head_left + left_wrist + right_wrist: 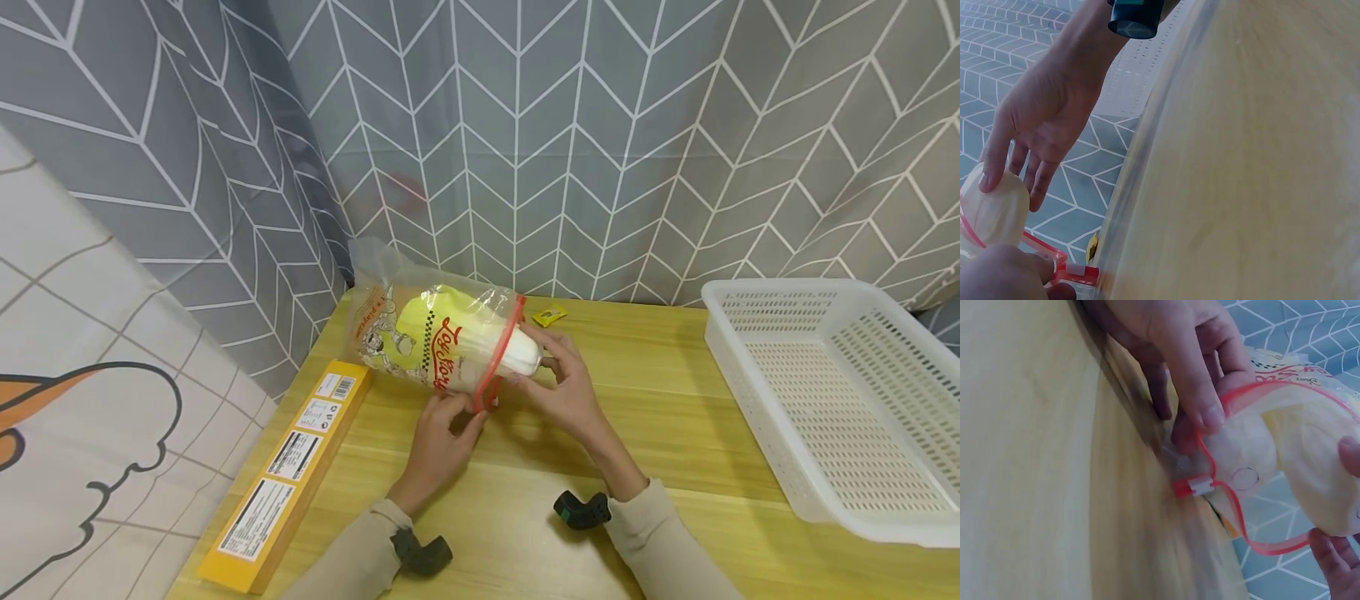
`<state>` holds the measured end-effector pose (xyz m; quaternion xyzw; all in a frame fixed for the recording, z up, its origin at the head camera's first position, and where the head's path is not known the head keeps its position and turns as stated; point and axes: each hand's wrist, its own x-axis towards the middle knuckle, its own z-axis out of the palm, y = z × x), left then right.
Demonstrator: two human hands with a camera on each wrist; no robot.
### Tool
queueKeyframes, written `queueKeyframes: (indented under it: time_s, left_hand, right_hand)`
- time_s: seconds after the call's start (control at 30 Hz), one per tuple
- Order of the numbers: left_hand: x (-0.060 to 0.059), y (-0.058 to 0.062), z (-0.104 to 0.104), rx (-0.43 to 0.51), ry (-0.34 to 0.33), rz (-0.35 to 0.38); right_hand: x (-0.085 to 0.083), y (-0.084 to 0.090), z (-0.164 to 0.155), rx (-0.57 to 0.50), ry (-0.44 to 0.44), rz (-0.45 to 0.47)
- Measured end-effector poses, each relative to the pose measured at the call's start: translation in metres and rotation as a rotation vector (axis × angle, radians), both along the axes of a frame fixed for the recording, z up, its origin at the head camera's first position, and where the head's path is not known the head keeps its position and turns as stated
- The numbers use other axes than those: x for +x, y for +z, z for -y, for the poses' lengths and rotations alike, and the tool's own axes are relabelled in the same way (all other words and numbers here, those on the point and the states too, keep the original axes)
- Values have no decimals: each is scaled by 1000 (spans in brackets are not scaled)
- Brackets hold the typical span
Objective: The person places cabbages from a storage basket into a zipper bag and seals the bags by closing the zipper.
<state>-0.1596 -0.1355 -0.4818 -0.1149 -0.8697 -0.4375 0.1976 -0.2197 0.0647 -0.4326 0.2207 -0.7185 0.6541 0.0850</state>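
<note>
**Pale object half inside a zip bag**

The step in hand is judged to be passing a pale rounded object [517, 350] through the mouth of a clear printed zip bag [420, 333]; whether inward or outward cannot be told. Next, the mouth would need to be held wide and the object guided squarely (the red zip edge [1235, 506] looks tight around it).

Nearest, the bag's lower rim is pinched by the left hand [442, 442], thumb and fingers curled beside the white slider [1200, 485]. The object's blunt end is cupped by the right hand [566, 387], its fingertips bent round it. The object looks cream, smooth and softly lobed. The bag lies on its side on the wooden table [675, 400], towards the far left corner, near the patterned curtain [570, 150].
</note>
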Motion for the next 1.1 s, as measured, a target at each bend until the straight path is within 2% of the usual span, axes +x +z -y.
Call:
queueKeyframes:
  time_s: [0.13,0.27,0.53,0.7,0.97,1.1]
  left_hand:
    - [-1,-1,1,-1,-6,-13]
    - [-1,-2,1,-4,-33,-46]
    - [-1,-3,2,-61,-146,-137]
    - [0,-3,2,-100,-208,-179]
    - [0,-3,1,-86,-214,-158]
    - [1,-3,1,-89,-213,-143]
  right_hand:
    - [-1,0,1,-90,-25,-33]
    - [0,2,5,-177,-22,-20]
    - [2,1,10,-268,-54,-13]
    - [3,0,12,-287,-69,-4]
    - [3,-3,11,-188,-93,-34]
    - [4,-2,13,-223,-123,-21]
